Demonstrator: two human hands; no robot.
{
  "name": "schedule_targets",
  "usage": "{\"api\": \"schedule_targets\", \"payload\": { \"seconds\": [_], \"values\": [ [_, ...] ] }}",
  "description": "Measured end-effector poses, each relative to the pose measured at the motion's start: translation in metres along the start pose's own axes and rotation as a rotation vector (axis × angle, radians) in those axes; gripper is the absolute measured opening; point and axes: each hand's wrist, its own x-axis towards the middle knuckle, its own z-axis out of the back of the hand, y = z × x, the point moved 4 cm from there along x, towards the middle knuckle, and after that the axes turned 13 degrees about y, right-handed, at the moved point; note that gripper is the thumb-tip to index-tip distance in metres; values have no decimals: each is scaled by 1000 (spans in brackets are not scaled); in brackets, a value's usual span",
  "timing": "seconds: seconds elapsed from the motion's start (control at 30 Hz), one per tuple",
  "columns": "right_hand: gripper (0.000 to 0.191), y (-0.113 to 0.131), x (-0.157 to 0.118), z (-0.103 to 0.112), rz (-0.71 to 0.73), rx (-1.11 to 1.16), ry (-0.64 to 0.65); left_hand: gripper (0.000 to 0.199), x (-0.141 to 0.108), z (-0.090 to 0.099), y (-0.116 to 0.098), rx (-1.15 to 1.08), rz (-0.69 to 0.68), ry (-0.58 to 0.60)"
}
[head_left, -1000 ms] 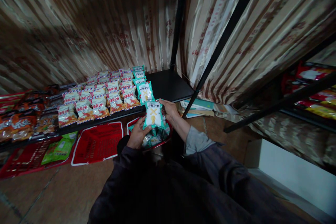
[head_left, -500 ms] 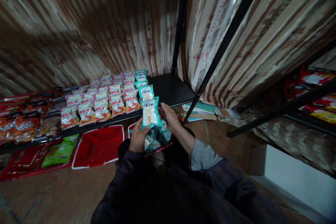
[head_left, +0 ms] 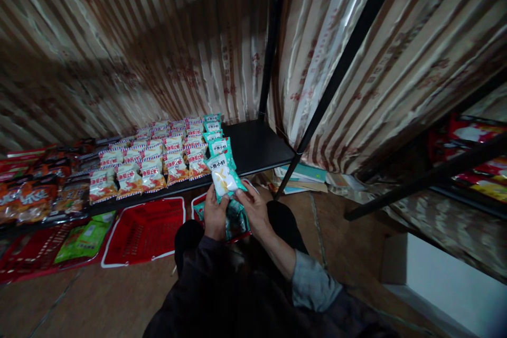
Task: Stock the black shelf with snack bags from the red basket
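Between my two hands is a teal-and-white snack bag (head_left: 224,175), tilted near the front edge of the black shelf (head_left: 257,147). My left hand (head_left: 216,216) grips its lower left, thumb on the front. My right hand (head_left: 255,210) holds its lower right corner with the fingers. Below them a red basket (head_left: 195,202) holds more teal bags (head_left: 236,220), partly hidden by my hands. Behind the held bag, a column of teal bags (head_left: 219,146) runs back along the shelf. White-and-orange snack bags (head_left: 177,166) stand in rows just left of that column.
Dark-packaged snacks (head_left: 37,195) fill the shelf's left end. On the floor sit a red basket with white handles (head_left: 146,229) and another holding green packets (head_left: 85,237). Black posts (head_left: 336,68), stacked books (head_left: 303,177) and a white box (head_left: 447,280) are to the right.
My right hand, open beside the bag before, has moved down and in and now grips its lower right corner. The bag has tilted and sits slightly lower in view.
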Motion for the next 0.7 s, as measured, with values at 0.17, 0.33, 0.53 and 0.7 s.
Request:
{"api": "schedule_targets", "payload": {
  "seconds": [0.17, 0.33, 0.53, 0.7],
  "values": [
    [34, 1, 0, 6, 94, -113, -78, 62, -2, -3, 1, -3, 15, -2],
    [28, 16, -3, 10, 248, -321, -47, 68, -3, -6, -1, 1, 71, 31],
    [28, 45, -12, 7, 592, -742, -10, 61, -6, -5, -34, 166, -148, -56],
    [37, 51, -20, -2, 865, -968, 87, 48, -4, -15, -51, -1, -73, 14]
  ]
}}
